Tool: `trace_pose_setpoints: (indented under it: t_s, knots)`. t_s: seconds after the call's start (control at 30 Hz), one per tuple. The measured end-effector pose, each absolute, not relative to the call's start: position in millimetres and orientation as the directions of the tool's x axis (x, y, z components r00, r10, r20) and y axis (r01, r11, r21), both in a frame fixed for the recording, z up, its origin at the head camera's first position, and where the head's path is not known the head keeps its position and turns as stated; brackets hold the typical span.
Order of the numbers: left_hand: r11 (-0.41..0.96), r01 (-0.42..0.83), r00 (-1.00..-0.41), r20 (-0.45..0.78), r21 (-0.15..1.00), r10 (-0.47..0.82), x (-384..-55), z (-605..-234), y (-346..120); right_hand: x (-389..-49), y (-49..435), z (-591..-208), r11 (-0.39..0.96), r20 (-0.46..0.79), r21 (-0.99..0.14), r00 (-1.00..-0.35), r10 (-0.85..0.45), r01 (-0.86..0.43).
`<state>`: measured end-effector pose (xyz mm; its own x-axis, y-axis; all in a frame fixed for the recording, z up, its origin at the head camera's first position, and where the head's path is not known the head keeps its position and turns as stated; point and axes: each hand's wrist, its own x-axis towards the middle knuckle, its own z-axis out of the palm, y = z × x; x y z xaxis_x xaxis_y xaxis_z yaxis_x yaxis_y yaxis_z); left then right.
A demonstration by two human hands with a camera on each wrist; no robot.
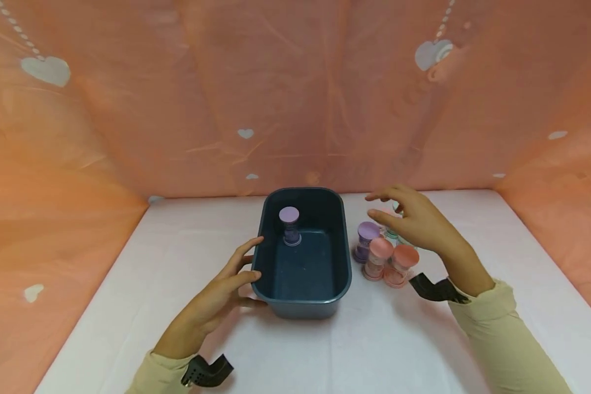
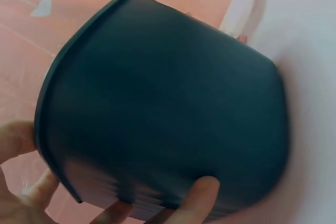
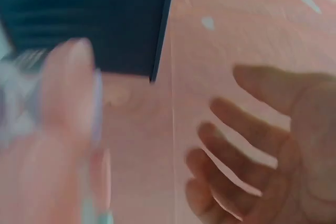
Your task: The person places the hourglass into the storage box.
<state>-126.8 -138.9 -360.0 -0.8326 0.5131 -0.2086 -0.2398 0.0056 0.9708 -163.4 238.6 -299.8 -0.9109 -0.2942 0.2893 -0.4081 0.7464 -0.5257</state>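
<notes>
A dark blue rectangular bin (image 1: 307,310) stands on the white table. Inside it, towards the far left, one purple-capped sand timer (image 1: 289,215) is upright. My left hand (image 1: 216,295) touches the bin's left rim and outer wall with spread fingers; in the left wrist view, fingertips (image 2: 202,195) lie against that wall. To the right of the bin, my right hand (image 1: 413,219) hovers with parted, slightly bent fingers and nothing in it. Under it cluster a purple sand timer (image 1: 368,231), a pink one (image 1: 381,249) and a coral one (image 1: 405,256). Greenish ones behind are partly hidden.
Orange sheeting with white hearts (image 1: 46,71) hangs behind and at both sides of the white table (image 1: 187,235). A black strap (image 1: 435,289) sits at the right wrist, another black strap (image 1: 208,372) at the left.
</notes>
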Motion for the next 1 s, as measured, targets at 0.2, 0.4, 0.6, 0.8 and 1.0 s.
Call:
trace_pose_setpoints:
  t_s: [0.2,0.4,0.6,0.8,1.0]
  knots:
    - [0.006,-0.244,-0.846,-0.215,0.97,0.488,-124,-360,-140,-138,268,-319,0.751,0.257,-0.511,-0.908,-0.331,-0.418]
    - [-0.012,-0.237,-0.85,-0.201,0.972,0.486,-124,-364,-142,-133,288,-326,0.779,0.125,-0.491,-0.917,-0.379,-0.389]
    - [-0.027,-0.23,-0.846,-0.187,0.973,0.5,-127,-365,-135,-130,302,-325,0.789,0.082,-0.425,-0.886,-0.456,-0.444]
    - [-0.024,-0.234,-0.856,-0.195,0.972,0.478,-125,-365,-134,-130,306,-327,0.774,0.099,-0.411,-0.867,-0.488,-0.482]
    - [-0.025,-0.232,-0.867,-0.195,0.972,0.459,-125,-365,-135,-130,305,-331,0.763,0.12,-0.385,-0.847,-0.517,-0.52]
